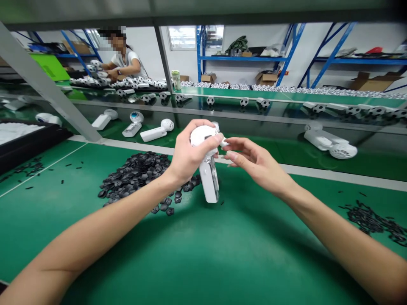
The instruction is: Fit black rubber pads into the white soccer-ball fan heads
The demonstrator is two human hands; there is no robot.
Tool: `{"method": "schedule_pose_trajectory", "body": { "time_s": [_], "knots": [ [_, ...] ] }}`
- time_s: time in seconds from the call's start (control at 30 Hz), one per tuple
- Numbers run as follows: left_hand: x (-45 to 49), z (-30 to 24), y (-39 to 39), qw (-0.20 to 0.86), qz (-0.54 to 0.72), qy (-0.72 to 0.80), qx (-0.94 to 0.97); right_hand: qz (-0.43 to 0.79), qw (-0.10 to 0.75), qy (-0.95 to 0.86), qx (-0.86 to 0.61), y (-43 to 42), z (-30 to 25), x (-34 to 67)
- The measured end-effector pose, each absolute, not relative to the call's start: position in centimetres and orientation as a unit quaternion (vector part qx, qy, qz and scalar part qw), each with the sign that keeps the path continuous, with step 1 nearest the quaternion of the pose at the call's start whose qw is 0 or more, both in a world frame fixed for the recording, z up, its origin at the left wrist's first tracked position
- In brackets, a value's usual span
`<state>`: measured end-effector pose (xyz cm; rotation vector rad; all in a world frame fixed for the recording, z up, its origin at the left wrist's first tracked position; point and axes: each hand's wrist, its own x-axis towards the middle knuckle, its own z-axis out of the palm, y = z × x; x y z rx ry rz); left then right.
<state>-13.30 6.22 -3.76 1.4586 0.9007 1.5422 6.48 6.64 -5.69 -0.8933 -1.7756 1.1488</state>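
My left hand [190,153] is closed around the round head of a white handheld fan [208,180], its thumb across the near face. The fan's handle points down over the green work surface [254,237]. Just right of the fan head is my right hand [254,159], its fingers curved and thumb apart from them. Its fingertips are close to the head's edge; whether they touch it I cannot tell. Behind my left wrist spreads a heap of black pentagon-shaped pieces [136,173].
Small black strips [372,220] lie at the right. White fans [157,132] rest on the dark green belt [270,152] behind. A black tray [32,146] stands at the left beside a slanted post [51,80]. Across the line a person [125,63] handles football-patterned fans.
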Motion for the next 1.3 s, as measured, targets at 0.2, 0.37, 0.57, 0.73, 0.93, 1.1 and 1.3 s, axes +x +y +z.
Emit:
{"method": "schedule_pose_trajectory", "body": {
  "time_s": [0.2, 0.37, 0.57, 0.73, 0.93, 1.1, 1.3],
  "knots": [
    [-14.8, -2.2, 7.3, 0.339, 0.671, 0.345, 0.562, 0.325, 0.209, -0.843, -0.375, 5.4, -7.3, 5.4],
    [-17.1, -0.4, 8.6, 0.310, 0.741, 0.314, 0.506, 0.192, 0.127, -0.890, -0.393, 4.6, -8.7, 4.7],
    [-18.2, 1.0, 8.5, 0.341, 0.742, 0.349, 0.460, 0.151, 0.129, -0.889, -0.413, 5.1, -9.1, 4.5],
    [-17.9, 0.9, 8.1, 0.348, 0.731, 0.345, 0.475, 0.141, 0.116, -0.896, -0.406, 5.2, -9.7, 3.1],
    [-17.2, 0.8, 7.9, 0.361, 0.708, 0.365, 0.485, 0.141, 0.130, -0.881, -0.433, 5.4, -10.9, 1.7],
    [-17.0, 0.5, 7.9, 0.369, 0.703, 0.362, 0.489, 0.189, 0.159, -0.868, -0.430, 5.8, -11.2, 1.9],
    [-16.5, -1.0, 8.2, 0.382, 0.709, 0.341, 0.484, 0.176, 0.273, -0.879, -0.348, 5.3, -9.5, 3.0]
  ]
}}
